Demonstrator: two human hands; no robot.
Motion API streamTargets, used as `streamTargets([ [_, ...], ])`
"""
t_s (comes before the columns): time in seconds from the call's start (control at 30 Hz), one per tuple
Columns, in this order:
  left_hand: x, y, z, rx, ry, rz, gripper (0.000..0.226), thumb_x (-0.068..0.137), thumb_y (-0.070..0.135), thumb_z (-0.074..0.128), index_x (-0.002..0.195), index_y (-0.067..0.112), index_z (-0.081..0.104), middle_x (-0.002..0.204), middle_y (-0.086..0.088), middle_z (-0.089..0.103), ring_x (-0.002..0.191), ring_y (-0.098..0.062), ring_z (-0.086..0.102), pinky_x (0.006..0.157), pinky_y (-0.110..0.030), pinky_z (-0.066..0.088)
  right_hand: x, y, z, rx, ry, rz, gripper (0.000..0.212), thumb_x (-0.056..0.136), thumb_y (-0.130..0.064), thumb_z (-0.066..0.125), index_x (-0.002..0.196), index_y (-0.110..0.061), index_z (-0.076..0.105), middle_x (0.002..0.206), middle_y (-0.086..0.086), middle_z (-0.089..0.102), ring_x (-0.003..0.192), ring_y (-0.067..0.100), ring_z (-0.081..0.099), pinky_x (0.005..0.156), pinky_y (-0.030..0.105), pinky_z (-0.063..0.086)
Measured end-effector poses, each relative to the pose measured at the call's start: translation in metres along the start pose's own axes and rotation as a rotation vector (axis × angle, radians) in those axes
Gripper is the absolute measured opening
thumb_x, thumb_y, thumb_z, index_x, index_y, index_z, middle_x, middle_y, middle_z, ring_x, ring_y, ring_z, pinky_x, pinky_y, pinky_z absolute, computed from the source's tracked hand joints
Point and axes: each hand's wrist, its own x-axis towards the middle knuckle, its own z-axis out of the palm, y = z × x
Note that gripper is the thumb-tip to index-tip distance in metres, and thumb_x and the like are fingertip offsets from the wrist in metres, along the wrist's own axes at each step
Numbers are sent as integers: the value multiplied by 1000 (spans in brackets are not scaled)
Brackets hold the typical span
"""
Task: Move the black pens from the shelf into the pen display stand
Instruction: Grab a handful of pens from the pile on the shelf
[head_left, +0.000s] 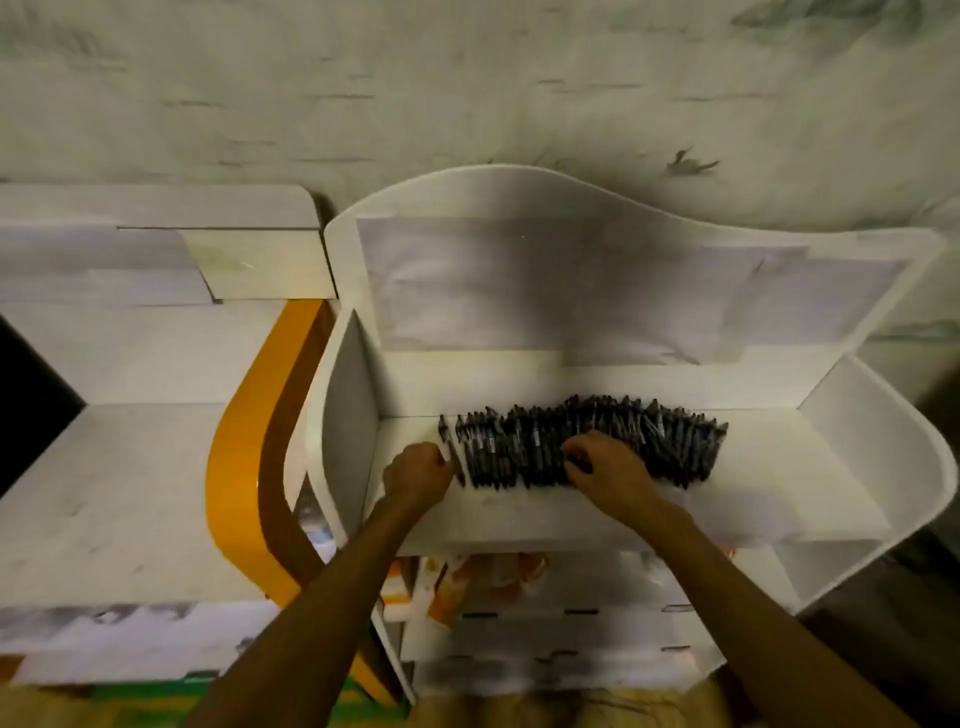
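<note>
Reaching into the white shelf (779, 499), right hand (608, 462) curling onto the row of black pens (519, 447), left hand (415, 470) fisted beside a stray pen (457, 465), grip unclear. Risking scattering neighbours by grabbing too many.

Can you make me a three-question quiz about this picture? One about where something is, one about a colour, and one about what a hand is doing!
1. Where do the pens lie?
A. on the white shelf
B. on the floor
C. in a cup

2. What colour is the curved panel left of the shelf?
A. blue
B. orange
C. pink

3. What is the right hand doing?
A. waving up high
B. hanging at the person's side
C. resting on the pens, fingers curled into them

Answers:
1 A, the pens form a row on the white shelf.
2 B, the curved panel is orange.
3 C, the right hand sits on the row; the left hand is at its left end.
</note>
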Motion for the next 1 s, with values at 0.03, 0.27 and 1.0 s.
streamTargets([
  [0.03, 2, 2, 1, 7, -8, -34, 39, 99, 46, 50, 106, 13, 70, 111, -7, 69, 100, -27, 64, 83, -35, 53, 4, 2, -1, 14, -2, 2, 24, 95, -26, 62, 118, -19, 65, 111, 2, 61, 98, 21, 61, 84, 36, 53],
  [0.27, 21, 9, 14, 19, 49, -151, 48, 99, 53, 44, 119, 11, 57, 121, -9, 64, 108, -28, 62, 82, -35, 46, 24, 19, -1, 28, -37, -5, 22, 95, -26, 63, 116, -21, 66, 107, -1, 61, 92, 18, 60, 81, 30, 51],
  [1.0, 53, 22, 23, -414, -25, -305, 40, 99, 25, 50, 127, -3, 47, 125, -21, 59, 104, -35, 59, 73, -32, 43, 51, 32, 4, 91, -22, -50, 20, 97, -21, 59, 115, -17, 67, 106, 0, 60, 92, 18, 60, 83, 34, 53],
])
